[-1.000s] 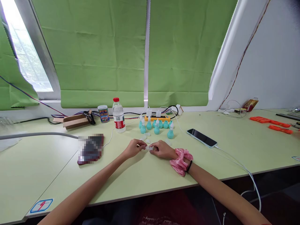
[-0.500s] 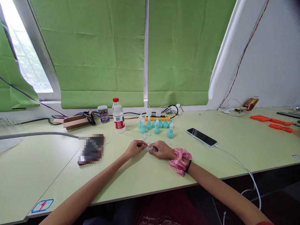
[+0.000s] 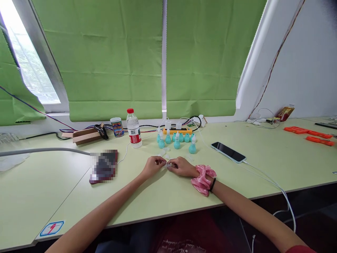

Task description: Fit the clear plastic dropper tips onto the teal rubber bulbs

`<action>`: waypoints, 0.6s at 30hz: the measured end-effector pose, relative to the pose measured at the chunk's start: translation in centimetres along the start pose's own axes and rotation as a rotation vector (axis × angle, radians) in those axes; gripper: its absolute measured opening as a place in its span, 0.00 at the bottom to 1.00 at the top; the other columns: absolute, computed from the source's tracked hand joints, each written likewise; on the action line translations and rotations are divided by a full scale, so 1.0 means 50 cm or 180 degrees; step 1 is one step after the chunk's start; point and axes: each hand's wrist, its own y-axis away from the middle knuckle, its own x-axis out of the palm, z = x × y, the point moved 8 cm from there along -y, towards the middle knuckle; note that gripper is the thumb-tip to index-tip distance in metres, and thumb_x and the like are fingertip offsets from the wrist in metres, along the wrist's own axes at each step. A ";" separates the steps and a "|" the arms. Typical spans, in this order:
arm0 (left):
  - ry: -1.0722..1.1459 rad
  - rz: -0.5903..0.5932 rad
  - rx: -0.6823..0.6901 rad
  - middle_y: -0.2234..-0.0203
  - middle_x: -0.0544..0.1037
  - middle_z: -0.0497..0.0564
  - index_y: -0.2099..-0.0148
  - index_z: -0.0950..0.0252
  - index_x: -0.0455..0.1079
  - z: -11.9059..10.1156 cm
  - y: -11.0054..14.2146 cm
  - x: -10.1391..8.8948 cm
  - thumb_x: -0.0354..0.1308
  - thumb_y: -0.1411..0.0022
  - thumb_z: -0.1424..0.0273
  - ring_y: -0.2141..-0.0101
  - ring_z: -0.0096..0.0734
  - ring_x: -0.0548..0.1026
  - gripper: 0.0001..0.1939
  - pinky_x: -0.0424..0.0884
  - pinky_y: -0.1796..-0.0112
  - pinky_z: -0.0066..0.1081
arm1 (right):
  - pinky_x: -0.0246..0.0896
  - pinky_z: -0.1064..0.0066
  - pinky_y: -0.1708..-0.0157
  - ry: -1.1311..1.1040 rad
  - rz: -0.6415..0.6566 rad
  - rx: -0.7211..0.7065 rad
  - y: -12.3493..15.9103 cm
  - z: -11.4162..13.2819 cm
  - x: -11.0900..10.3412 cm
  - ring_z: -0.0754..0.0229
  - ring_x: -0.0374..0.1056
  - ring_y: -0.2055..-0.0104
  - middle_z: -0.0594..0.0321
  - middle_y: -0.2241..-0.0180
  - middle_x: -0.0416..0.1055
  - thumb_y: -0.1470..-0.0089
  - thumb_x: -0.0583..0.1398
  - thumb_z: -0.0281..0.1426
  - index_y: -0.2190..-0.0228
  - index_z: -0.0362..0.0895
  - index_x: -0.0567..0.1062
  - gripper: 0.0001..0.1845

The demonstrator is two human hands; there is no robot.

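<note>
My left hand [image 3: 154, 166] and my right hand [image 3: 182, 166] meet low over the table, fingers closed in pinches. Between their fingertips is a small clear plastic piece [image 3: 167, 165], mostly covered, so its exact kind does not show. Just beyond the hands lie more translucent pieces [image 3: 166, 149], loose on the tabletop. Several turquoise squeeze bulbs [image 3: 192, 149] stand behind them, some topped with clear pointed nozzles and others without one. A pink scrunchie [image 3: 203, 180] and a dark bracelet circle my right wrist.
A water bottle [image 3: 134, 129] and a can [image 3: 117, 127] stand at the back left, near an open cardboard box [image 3: 86, 136]. Behind the bulbs sits a yellow power strip [image 3: 172, 131]. A phone [image 3: 228, 152] with a cable lies right; orange tools [image 3: 308, 132] are farther off.
The view has shifted slightly. Both hands stay together at the same spot, with only small finger movement around the clear piece.
</note>
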 end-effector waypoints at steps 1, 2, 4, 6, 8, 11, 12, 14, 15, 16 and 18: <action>-0.0014 -0.0047 0.0034 0.74 0.74 0.52 0.70 0.69 0.72 -0.006 0.002 -0.002 0.52 0.49 0.68 0.74 0.28 0.69 0.11 0.64 0.73 0.25 | 0.44 0.77 0.78 -0.0029 0.0006 0.0003 0.000 -0.001 0.001 0.69 0.53 0.81 0.68 0.83 0.62 0.51 0.53 0.32 0.69 0.41 0.73 0.11; -0.0021 -0.0076 0.0072 0.73 0.74 0.52 0.69 0.69 0.72 -0.012 0.004 -0.002 0.51 0.49 0.68 0.73 0.28 0.69 0.10 0.64 0.73 0.25 | 0.44 0.77 0.79 -0.0058 0.0009 0.0005 -0.001 -0.001 0.001 0.69 0.53 0.81 0.68 0.83 0.62 0.50 0.53 0.32 0.69 0.41 0.73 0.11; -0.0017 -0.0069 0.0148 0.72 0.74 0.52 0.69 0.68 0.71 -0.022 0.007 -0.001 0.51 0.49 0.69 0.72 0.28 0.70 0.10 0.65 0.73 0.24 | 0.44 0.77 0.79 -0.0110 0.0004 0.0008 -0.001 -0.002 0.003 0.69 0.53 0.81 0.68 0.83 0.62 0.50 0.53 0.32 0.68 0.41 0.72 0.11; -0.0005 -0.0016 0.0201 0.73 0.75 0.51 0.69 0.67 0.72 -0.026 0.007 0.001 0.51 0.49 0.70 0.72 0.27 0.70 0.09 0.66 0.72 0.24 | 0.45 0.77 0.78 -0.0143 -0.0021 0.0015 -0.001 -0.004 0.005 0.69 0.54 0.80 0.68 0.82 0.63 0.51 0.54 0.32 0.69 0.41 0.72 0.10; 0.0004 0.0013 0.0208 0.73 0.75 0.50 0.69 0.66 0.72 -0.023 0.005 0.002 0.51 0.49 0.70 0.72 0.27 0.71 0.09 0.66 0.72 0.24 | 0.45 0.77 0.78 -0.0161 -0.0053 0.0028 -0.001 -0.006 0.009 0.69 0.55 0.80 0.68 0.82 0.63 0.54 0.56 0.32 0.70 0.41 0.72 0.09; 0.0017 0.0003 0.0146 0.73 0.76 0.51 0.68 0.68 0.72 -0.010 0.001 0.001 0.51 0.49 0.70 0.72 0.28 0.72 0.10 0.67 0.72 0.25 | 0.45 0.77 0.79 -0.0168 -0.0123 0.0059 -0.003 -0.012 0.013 0.69 0.55 0.80 0.69 0.82 0.62 0.56 0.58 0.32 0.70 0.40 0.72 0.09; 0.0020 0.0005 0.0125 0.73 0.76 0.51 0.68 0.68 0.72 -0.007 0.000 0.001 0.50 0.48 0.69 0.72 0.29 0.72 0.11 0.67 0.72 0.25 | 0.45 0.77 0.79 -0.0166 -0.0145 0.0065 -0.004 -0.013 0.014 0.69 0.55 0.80 0.69 0.82 0.62 0.56 0.58 0.32 0.70 0.40 0.72 0.09; 0.0019 0.0016 0.0096 0.73 0.76 0.52 0.67 0.68 0.72 -0.003 -0.002 0.000 0.50 0.48 0.69 0.72 0.29 0.72 0.11 0.67 0.72 0.25 | 0.45 0.77 0.79 -0.0159 -0.0165 0.0057 -0.004 -0.013 0.014 0.69 0.55 0.80 0.69 0.82 0.62 0.54 0.57 0.32 0.71 0.41 0.72 0.09; 0.0013 0.0022 0.0087 0.73 0.76 0.52 0.67 0.69 0.72 -0.003 -0.002 0.000 0.50 0.48 0.69 0.72 0.29 0.72 0.11 0.67 0.72 0.25 | 0.45 0.77 0.79 -0.0153 -0.0164 0.0043 -0.004 -0.012 0.014 0.69 0.55 0.80 0.69 0.82 0.61 0.54 0.56 0.32 0.72 0.41 0.72 0.08; 0.0006 0.0027 0.0081 0.73 0.76 0.52 0.67 0.69 0.72 -0.004 -0.002 0.000 0.50 0.48 0.69 0.72 0.29 0.72 0.11 0.67 0.72 0.25 | 0.45 0.77 0.79 -0.0146 -0.0160 0.0028 -0.004 -0.011 0.013 0.69 0.55 0.80 0.69 0.82 0.61 0.54 0.56 0.33 0.73 0.41 0.72 0.08; -0.0012 0.0037 0.0073 0.73 0.76 0.52 0.67 0.69 0.72 -0.006 -0.001 -0.001 0.49 0.48 0.69 0.72 0.29 0.72 0.12 0.67 0.72 0.25 | 0.44 0.77 0.79 -0.0126 -0.0153 -0.0001 -0.004 -0.008 0.012 0.69 0.54 0.80 0.69 0.83 0.61 0.54 0.56 0.32 0.75 0.41 0.71 0.08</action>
